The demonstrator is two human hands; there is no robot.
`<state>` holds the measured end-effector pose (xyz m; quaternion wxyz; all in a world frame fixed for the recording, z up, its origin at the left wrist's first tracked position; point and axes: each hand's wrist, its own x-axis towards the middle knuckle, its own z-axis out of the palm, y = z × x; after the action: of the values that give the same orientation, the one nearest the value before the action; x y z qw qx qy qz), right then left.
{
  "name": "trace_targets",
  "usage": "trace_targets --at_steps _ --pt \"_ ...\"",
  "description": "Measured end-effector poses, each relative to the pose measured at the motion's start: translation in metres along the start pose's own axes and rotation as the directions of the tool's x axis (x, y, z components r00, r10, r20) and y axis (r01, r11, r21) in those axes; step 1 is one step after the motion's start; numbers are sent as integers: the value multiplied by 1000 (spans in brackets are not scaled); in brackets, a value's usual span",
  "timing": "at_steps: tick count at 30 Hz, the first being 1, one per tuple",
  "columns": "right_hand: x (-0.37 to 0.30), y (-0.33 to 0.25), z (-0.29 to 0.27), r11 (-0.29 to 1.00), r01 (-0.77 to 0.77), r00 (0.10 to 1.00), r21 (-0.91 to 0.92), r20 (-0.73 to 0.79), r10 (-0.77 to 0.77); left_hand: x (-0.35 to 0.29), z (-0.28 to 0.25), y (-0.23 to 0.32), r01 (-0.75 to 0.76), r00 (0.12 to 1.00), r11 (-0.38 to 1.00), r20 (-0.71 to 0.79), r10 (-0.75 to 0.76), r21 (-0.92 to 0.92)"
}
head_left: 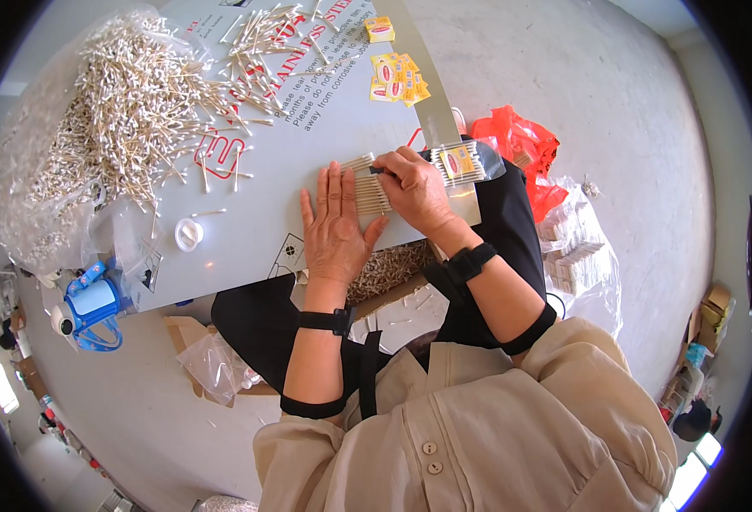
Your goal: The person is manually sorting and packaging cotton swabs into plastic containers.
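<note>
My left hand (338, 230) lies flat on the table with its fingers stretched out. Its fingertips are beside a neat row of cotton swabs (371, 196) laid side by side. Over the right end of that row, my right hand (414, 189) is closed on a dark flat strip (377, 170), most of it hidden by the fingers. Just past my right knuckles, a clear plastic bag (489, 160) overhangs the table edge. Swabs and a yellow label card (456, 161) show inside it.
A big heap of loose cotton swabs (128, 111) spills from a plastic bag at the left. Yellow cards (396, 78) lie near the far edge. A small white tub (188, 235) and a blue bottle (94, 303) stand nearer. Below the table is a box of swabs (389, 271); red bag (517, 145) at right.
</note>
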<state>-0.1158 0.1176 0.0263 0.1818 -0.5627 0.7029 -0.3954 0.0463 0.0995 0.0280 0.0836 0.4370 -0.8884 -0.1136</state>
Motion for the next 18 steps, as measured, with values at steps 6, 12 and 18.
trace_targets --at_steps 6,12,18 --pt "2 -2 0 999 15 1000 -50 7 -14 0 1 0 4 1000 1000 3 -4 5" --pt "4 1 -1 999 32 999 -37 43 -31 0 0 1 6 1000 1000 11 -6 16" --pt "-2 4 -10 999 -3 997 39 71 0 0 0 0 -1 1000 1000 6 1 17"
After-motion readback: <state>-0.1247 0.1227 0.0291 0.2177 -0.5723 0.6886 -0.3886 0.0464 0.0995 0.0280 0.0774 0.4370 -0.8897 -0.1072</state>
